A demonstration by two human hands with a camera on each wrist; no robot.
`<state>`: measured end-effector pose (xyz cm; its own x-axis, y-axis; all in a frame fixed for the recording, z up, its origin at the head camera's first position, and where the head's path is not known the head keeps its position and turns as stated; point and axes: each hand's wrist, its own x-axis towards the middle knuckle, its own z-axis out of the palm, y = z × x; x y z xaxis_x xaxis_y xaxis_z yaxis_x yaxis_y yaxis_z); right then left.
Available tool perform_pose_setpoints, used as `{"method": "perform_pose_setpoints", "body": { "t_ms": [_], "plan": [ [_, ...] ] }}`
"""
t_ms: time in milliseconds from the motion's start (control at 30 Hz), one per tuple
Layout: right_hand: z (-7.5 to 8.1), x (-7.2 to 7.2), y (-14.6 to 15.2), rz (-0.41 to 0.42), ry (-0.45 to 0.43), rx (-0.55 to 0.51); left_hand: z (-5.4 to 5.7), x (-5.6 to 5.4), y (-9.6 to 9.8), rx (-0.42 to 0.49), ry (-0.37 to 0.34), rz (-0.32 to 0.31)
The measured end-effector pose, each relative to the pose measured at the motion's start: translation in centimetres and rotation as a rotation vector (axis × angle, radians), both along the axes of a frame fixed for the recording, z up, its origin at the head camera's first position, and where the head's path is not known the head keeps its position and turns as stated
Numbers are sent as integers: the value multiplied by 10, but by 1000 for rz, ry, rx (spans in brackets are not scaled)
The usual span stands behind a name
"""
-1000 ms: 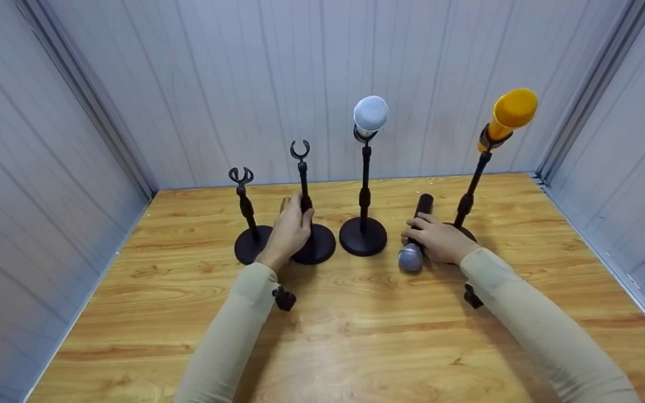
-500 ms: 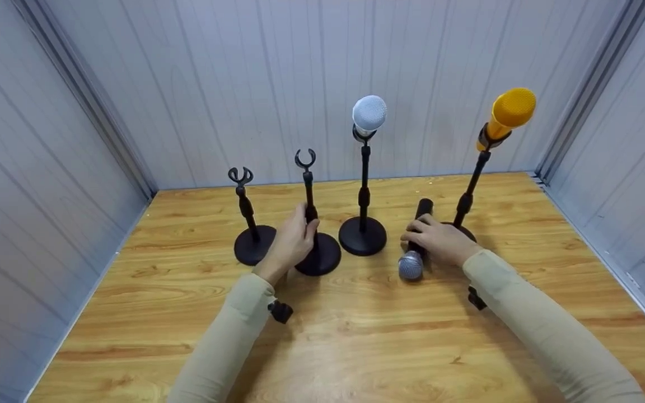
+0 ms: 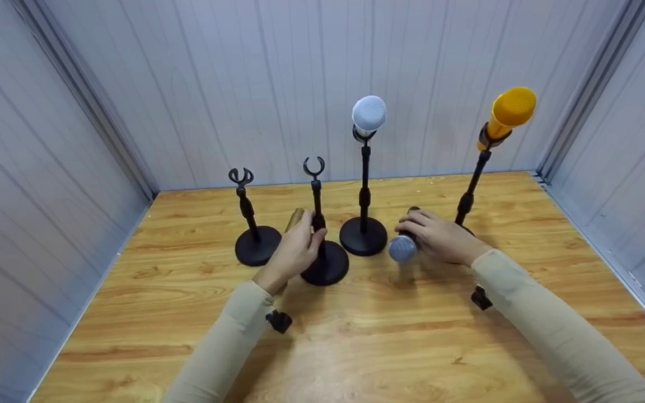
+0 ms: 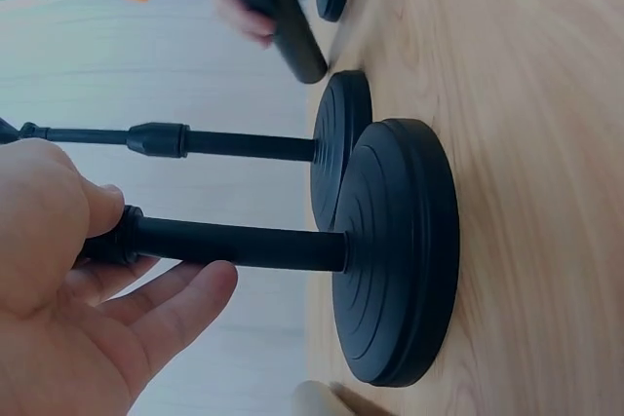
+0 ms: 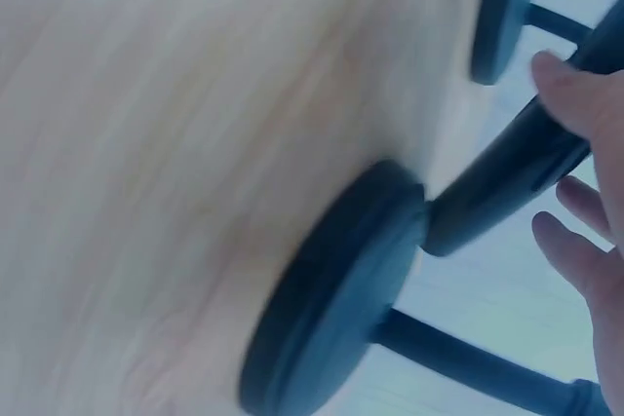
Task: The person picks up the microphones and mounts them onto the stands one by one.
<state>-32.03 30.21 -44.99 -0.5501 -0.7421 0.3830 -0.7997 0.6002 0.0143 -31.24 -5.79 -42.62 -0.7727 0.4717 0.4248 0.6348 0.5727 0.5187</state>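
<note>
My left hand (image 3: 293, 252) grips the pole of a black desktop microphone stand (image 3: 331, 267) whose C-shaped clip holds nothing. In the left wrist view, the thumb and fingers wrap the pole's collar, above the round base (image 4: 395, 255). My right hand (image 3: 443, 239) holds a black microphone (image 3: 402, 249) with a silver-grey mesh head, raised off the table with its head toward me. Its black handle (image 5: 517, 177) slants between thumb and fingers in the right wrist view. Behind my left hand, a gold cylindrical thing (image 3: 295, 219) shows, mostly hidden.
A shorter stand (image 3: 255, 246) with a bare clip is at the left. A stand with a white microphone (image 3: 369, 113) stands between my hands, and one with a yellow microphone (image 3: 513, 107) at the right. Pale panel walls (image 3: 199, 84) enclose the wooden table (image 3: 356, 347).
My left hand has drawn its stand toward me and to the right, close to the white microphone's stand. My right hand has lifted the black microphone, which was lying on the table.
</note>
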Motion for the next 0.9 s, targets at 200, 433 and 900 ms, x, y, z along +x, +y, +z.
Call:
{"method": "perform_pose_setpoints", "body": {
  "t_ms": [200, 433, 900],
  "plan": [
    [21, 11, -6, 25, -73, -139, 1, 7, 5, -35, 63, -3],
    [46, 22, -19, 77, -68, -233, 0, 17, 16, 10, 10, -94],
    [97, 36, -39, 213, -34, -512, -2, 43, 45, -17, 35, -196]
  ]
}}
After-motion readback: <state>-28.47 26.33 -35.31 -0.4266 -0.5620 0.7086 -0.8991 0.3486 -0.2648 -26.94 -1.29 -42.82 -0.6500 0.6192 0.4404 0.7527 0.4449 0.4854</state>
